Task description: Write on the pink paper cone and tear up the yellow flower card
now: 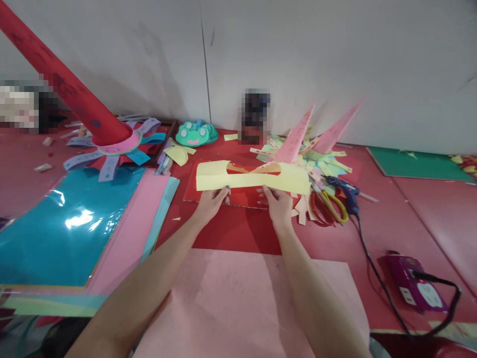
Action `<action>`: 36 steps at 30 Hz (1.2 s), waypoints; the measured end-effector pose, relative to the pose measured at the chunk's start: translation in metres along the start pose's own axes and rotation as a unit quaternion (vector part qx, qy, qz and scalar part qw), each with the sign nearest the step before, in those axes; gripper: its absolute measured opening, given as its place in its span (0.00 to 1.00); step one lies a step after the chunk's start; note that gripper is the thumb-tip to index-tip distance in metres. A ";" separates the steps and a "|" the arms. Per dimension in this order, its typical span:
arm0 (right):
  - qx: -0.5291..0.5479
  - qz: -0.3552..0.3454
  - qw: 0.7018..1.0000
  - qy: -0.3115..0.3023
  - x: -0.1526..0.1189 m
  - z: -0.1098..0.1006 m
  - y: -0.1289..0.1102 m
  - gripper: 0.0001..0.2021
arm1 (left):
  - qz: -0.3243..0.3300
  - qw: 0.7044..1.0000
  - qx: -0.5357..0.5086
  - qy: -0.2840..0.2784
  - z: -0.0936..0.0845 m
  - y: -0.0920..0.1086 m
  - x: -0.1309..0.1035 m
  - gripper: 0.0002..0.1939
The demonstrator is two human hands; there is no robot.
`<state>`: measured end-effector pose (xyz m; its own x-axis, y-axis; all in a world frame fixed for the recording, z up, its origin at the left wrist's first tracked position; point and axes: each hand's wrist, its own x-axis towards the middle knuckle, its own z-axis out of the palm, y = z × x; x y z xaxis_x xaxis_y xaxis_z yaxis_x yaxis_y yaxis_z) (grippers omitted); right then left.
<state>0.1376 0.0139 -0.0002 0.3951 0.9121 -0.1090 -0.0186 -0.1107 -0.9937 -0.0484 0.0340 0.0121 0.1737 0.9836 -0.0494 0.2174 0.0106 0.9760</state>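
A sheet of pale yellow paper [248, 180] with a wide curved cut-out in its upper part is stretched between my two hands. My left hand [212, 201] pinches its lower edge, thumb on the near side. On the other side, my right hand [278, 203] grips the lower edge the same way. Behind and below the paper lies a red board [244, 198] on the red table. To the right of my right hand sit red-handled scissors [322, 210], yellow-handled scissors [338, 208] and a blue glue gun [345, 193].
Pink paper cones [296, 136] stand among paper scraps at back right. A tall red cone [72, 89] leans at left, beside a green frog cutout [194, 134]. A blue plastic-wrapped sheet pack [70, 223] lies left, pink paper [231, 303] in front, a purple power socket [415, 283] right.
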 end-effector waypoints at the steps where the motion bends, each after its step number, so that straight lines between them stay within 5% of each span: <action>1: 0.000 -0.003 1.000 0.006 0.001 -0.001 0.001 0.17 | -0.001 1.000 -0.008 0.004 0.000 0.000 0.000 0.14; 9: 0.016 -0.017 1.000 0.005 0.002 -0.001 0.001 0.16 | 0.001 0.999 -0.036 0.013 0.000 0.000 0.000 0.14; 18: -0.017 -0.021 0.992 -0.124 -0.014 0.011 -0.005 0.14 | -0.012 0.997 0.072 -0.036 -0.003 0.000 -0.005 0.23; 26: -0.030 -0.016 0.979 -0.200 -0.022 0.018 -0.004 0.13 | -0.013 0.991 0.089 -0.096 -0.001 0.010 -0.008 0.16; 36: -0.106 -0.037 0.983 -0.142 -0.024 0.017 -0.007 0.17 | -0.001 0.989 0.108 -0.098 -0.003 0.008 -0.006 0.17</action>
<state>0.1122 -0.0006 0.0093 0.1142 0.9911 -0.0687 0.2043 -0.0911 -0.9747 -0.0503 0.0284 0.0204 0.3516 0.9295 -0.1114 0.4142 -0.0478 0.9089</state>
